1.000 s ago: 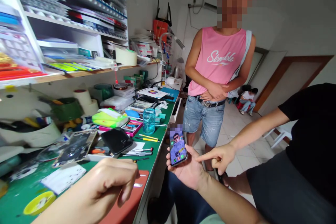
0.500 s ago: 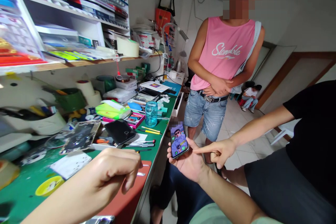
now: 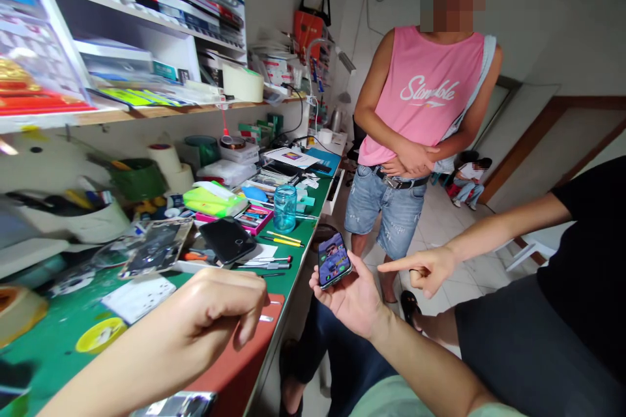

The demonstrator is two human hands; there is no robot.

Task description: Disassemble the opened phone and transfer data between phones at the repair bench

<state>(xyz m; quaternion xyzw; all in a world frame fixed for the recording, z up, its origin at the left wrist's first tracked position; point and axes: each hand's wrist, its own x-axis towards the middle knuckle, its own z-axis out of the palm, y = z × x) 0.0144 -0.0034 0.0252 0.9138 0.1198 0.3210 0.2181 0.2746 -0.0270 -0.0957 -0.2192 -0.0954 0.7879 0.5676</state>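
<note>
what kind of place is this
Probably a phone repair shop: what looks like an opened device and slim screwdriver-like tools are on the green bench, and the right hand holds a lit phone.

One lit smartphone (image 3: 334,260) in the right fingers (image 3: 327,300); beyond the left fingers (image 3: 247,326), on the surface (image 3: 73,313), one blue jar (image 3: 285,210), one black handset (image 3: 227,240), two yellow pen-shaped tools (image 3: 282,242); left of them, one yellow dish (image 3: 84,341); three other people (image 3: 425,101), beyond or right of the right fingers.
</note>
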